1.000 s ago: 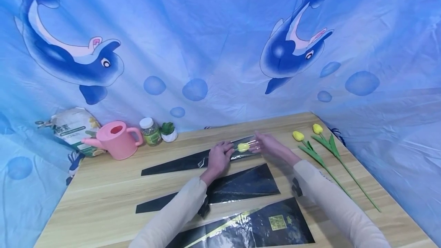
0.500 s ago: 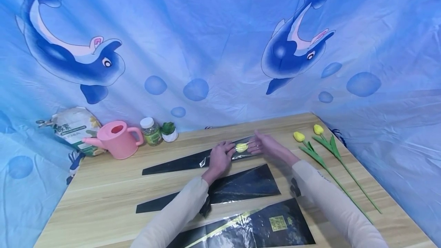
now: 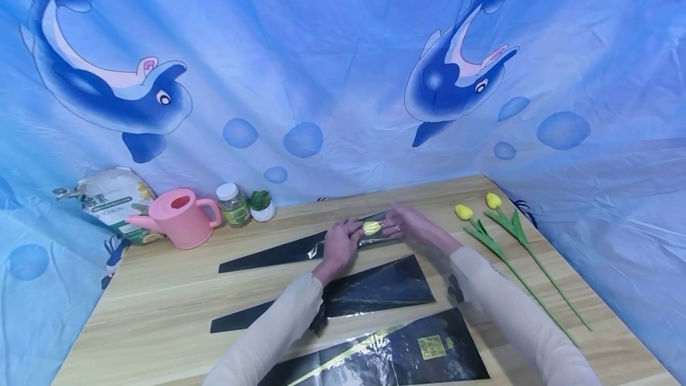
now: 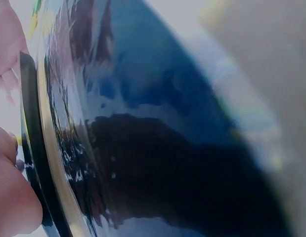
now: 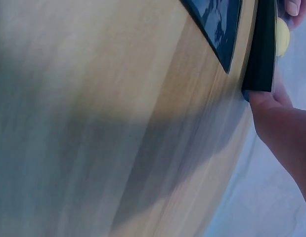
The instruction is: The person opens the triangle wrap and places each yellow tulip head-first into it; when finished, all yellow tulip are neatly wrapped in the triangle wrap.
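Note:
A black glossy flower sleeve (image 3: 278, 255) lies at the back of the table, its narrow end to the left. On its wider right part shows the yellow head of a tulip (image 3: 372, 228), between my two hands; its stem is hidden. My left hand (image 3: 339, 248) grips the sleeve just left of the bloom. From the right, my right hand (image 3: 415, 228) holds the sleeve's wide end, fingertips close to the bloom. In the right wrist view its thumb (image 5: 264, 106) sits under the end of the sleeve, while the other fingers are mostly hidden.
Nearer me lie a second black sleeve (image 3: 375, 290) and a third with a gold print (image 3: 450, 368). Two yellow tulips (image 3: 498, 249) rest at the right. Along the back left stand a bag (image 3: 115, 201), a pink watering can (image 3: 184, 222), a jar (image 3: 234, 207) and a small potted plant (image 3: 262, 207).
The tulip's head has shifted slightly left along the sleeve, closer to my left hand. My right hand has moved a little left with it; the left hand stays in place.

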`<state>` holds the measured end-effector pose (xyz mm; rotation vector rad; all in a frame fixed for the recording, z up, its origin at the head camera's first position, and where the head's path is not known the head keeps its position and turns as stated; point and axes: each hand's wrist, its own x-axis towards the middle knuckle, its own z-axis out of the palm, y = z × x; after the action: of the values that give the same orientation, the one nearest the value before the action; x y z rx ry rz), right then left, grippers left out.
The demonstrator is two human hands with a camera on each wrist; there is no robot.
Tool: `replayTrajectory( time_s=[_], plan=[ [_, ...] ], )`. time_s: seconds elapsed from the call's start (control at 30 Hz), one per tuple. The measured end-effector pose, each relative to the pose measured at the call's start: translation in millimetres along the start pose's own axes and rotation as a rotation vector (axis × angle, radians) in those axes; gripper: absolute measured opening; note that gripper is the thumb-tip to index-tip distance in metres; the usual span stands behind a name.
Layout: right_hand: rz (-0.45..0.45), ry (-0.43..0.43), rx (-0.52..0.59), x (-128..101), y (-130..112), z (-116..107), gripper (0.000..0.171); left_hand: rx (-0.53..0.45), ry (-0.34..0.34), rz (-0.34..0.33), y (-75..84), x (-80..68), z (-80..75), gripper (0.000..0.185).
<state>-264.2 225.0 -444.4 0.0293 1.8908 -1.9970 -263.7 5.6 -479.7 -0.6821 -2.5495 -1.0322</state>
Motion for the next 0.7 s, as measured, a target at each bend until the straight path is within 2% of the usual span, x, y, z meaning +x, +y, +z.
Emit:
replayTrajectory(
  time_s=[0.1,0.27,0.33,0.43,0.5,0.6,0.7],
  plan=[
    [-0.017,0.061,-0.099,-4.8,-1.0,-1.9,0.057,0.000,-0.004,-0.004,-0.6,-2.1,1.0,0.027],
    [-0.108,0.150,-0.409,-21.6,-2.0,-15.1,0.065,-0.004,-0.020,-0.015,0.5,-2.6,2.4,0.032],
    [-0.141,0.164,-0.444,-29.3,-0.9,-22.4,0.067,0.002,-0.028,-0.010,2.1,-2.9,1.7,0.035],
    [-0.165,0.168,-0.435,-42.4,-0.2,-33.0,0.065,0.020,-0.020,0.063,7.0,-7.4,-4.6,0.035],
    [-0.180,0.162,-0.430,-52.6,-0.7,-38.0,0.063,-0.007,-0.018,0.132,12.8,-15.9,-13.0,0.032],
    [-0.183,0.161,-0.464,-69.7,-1.0,-43.2,0.058,-0.071,-0.052,0.204,23.0,-37.2,-27.3,0.022],
    [-0.175,0.160,-0.526,-86.7,1.2,-46.4,0.056,-0.125,-0.138,0.209,31.8,-59.5,-36.0,0.018]
  ],
)
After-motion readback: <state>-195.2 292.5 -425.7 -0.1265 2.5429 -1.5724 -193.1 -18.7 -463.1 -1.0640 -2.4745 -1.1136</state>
